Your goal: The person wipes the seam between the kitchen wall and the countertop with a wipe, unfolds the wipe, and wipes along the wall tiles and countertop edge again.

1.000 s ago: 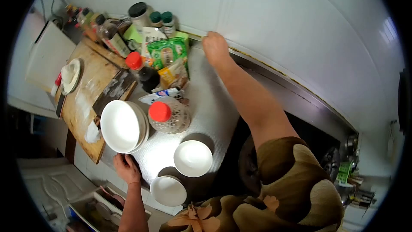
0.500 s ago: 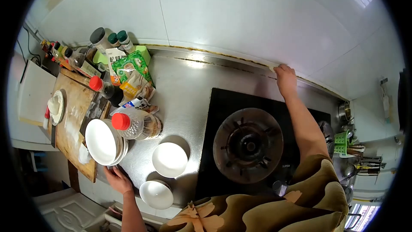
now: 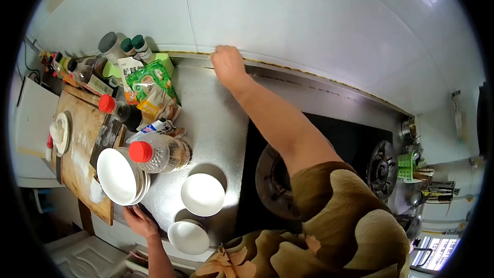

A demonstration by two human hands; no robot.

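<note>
My right hand (image 3: 228,66) is closed against the metal ledge (image 3: 267,67) along the foot of the wall. Its fingers curl away from view, so anything in them is hidden. My left hand (image 3: 140,221) rests at the counter's front edge, fingers stretched out, just below a stack of white bowls (image 3: 117,176). Whether the fingertips touch the stack I cannot tell. Two more white bowls, one farther back (image 3: 203,194) and one nearer me (image 3: 188,237), stand to its right. A clear plastic bottle with a red cap (image 3: 163,153) stands behind the stack.
A black gas hob (image 3: 329,128) lies under my right arm. Seasoning packets (image 3: 154,80), a dark sauce bottle (image 3: 123,113) and several jars (image 3: 139,46) crowd the left back. A floury wooden board (image 3: 82,139) is far left; a green basket (image 3: 406,164) with utensils is right.
My right hand has slid left along the back ledge, from behind the hob to near the seasonings. My left hand stays by the bowl stack. The view has shifted slightly.
</note>
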